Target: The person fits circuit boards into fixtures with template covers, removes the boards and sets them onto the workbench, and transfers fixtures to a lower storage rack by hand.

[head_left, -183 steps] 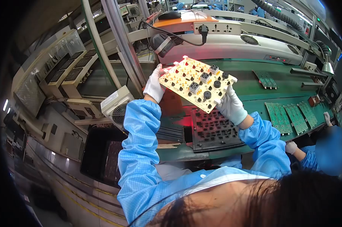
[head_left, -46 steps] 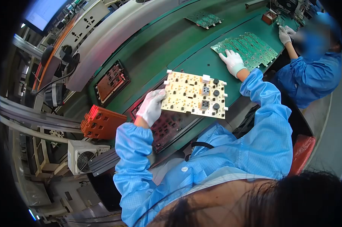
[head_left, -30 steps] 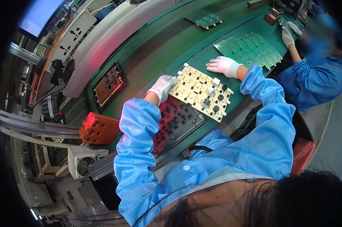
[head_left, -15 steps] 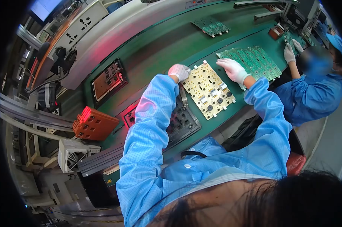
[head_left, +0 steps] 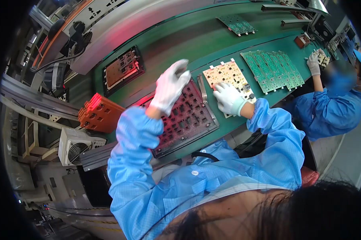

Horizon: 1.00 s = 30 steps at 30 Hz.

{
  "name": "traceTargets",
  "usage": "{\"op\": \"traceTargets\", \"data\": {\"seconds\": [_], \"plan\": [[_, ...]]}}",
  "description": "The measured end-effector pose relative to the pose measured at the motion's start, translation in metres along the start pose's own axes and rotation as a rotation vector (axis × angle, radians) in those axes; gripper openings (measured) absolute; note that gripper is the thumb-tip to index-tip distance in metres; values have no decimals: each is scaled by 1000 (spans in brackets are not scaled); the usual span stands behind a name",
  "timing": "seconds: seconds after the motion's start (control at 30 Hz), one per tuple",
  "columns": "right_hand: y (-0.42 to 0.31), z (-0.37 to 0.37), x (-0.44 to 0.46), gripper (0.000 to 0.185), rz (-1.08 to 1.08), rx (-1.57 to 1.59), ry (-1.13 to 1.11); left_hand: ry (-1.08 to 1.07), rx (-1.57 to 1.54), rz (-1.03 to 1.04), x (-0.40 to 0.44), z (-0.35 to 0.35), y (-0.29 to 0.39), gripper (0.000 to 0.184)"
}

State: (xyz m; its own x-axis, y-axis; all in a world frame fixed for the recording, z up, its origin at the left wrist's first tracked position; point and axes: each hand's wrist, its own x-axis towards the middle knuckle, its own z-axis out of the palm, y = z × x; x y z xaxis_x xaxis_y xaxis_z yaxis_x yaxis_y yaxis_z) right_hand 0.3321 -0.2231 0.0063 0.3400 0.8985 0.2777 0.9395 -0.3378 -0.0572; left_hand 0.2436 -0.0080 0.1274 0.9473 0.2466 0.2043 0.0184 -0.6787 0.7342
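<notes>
My left hand [head_left: 171, 87], in a white glove, hovers over the far-left part of a dark fixture tray [head_left: 180, 120] with many cut-outs. Its thumb and fingers are apart, with nothing between them. A cream circuit board [head_left: 229, 73] with black and pale components lies to the right of the tray. Over this board is my right hand [head_left: 228, 100], gloved too, fingers loosely bent and spread; whether the fingertips touch the board is unclear. Between tray and board, a metal lever [head_left: 202, 89] stands at the tray's edge.
A panel of green circuit boards [head_left: 271, 71] lies to the right; another green board [head_left: 237, 25] lies farther back. A second fixture [head_left: 123, 72] sits at back left, near orange-brown plates [head_left: 100, 113] and a fan unit [head_left: 81, 146]. At right, a co-worker's gloved hand [head_left: 314, 64] holds a small board.
My left hand has left the cream board's corner and moved left over the tray. My right hand has shifted from beside the green panel onto the cream board. The view has turned slightly.
</notes>
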Motion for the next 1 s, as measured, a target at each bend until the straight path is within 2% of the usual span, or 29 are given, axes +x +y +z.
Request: {"op": "traceTargets", "data": {"seconds": [0.07, 0.13, 0.23, 0.27, 0.33, 0.43, 0.47, 0.5, 0.57, 0.6, 0.63, 0.7, 0.77, 0.83, 0.9, 0.97, 1.0], "plan": [[11, 8, -1, 33, -12, 71, 12, -43, -111, -54, -39, -20, -12, 44], [11, 0, -1, 38, -10, 201, 1, 7, -385, -74, -80, -33, -22, 47], [0, -2, -6, 41, -16, 94, 105, 100, -452, -91, -136, -42, -45, 40], [-2, -3, -7, 41, -14, 88, 109, 177, -621, -175, -155, -39, -54, 37], [-5, -5, -9, 42, 37, 98, 27, 292, -586, -212, -189, -41, -64, 37], [-5, -5, -8, 41, 31, 96, 30, 475, -460, -245, -234, -40, -78, 35], [-5, -4, -8, 40, 42, 100, 40, 569, -462, -210, -247, -34, -87, 32], [-7, -6, -10, 40, 36, 96, 34, 575, -468, -214, -257, -31, -92, 32], [-9, -10, -9, 39, 85, 67, -58, 685, -522, -214, -275, -26, -104, 30], [-14, -18, -5, 38, 89, 40, -81, 728, -506, -294, -283, -20, -117, 30], [-16, -26, 4, 41, 99, 48, -132, 741, -303, -234, -284, -17, -126, 29], [-13, -21, 26, 47, 12, 70, 79, 722, -168, -214, -281, -17, -122, 30], [-31, -37, 70, 46, 0, 10, 18, 739, -386, -237, -273, -11, -117, 30], [-42, -27, 118, 44, 37, 224, -2, 690, -116, -162, -263, -11, -117, 30], [-51, -3, 179, 47, 43, 297, -101, 672, -74, -134, -253, -6, -116, 31], [-60, 26, 239, 47, 89, 284, -122, 626, 92, -74, -247, -11, -112, 32], [-60, 46, 269, 48, 108, 216, -150, 631, 53, -63, -248, -9, -116, 32]]}}
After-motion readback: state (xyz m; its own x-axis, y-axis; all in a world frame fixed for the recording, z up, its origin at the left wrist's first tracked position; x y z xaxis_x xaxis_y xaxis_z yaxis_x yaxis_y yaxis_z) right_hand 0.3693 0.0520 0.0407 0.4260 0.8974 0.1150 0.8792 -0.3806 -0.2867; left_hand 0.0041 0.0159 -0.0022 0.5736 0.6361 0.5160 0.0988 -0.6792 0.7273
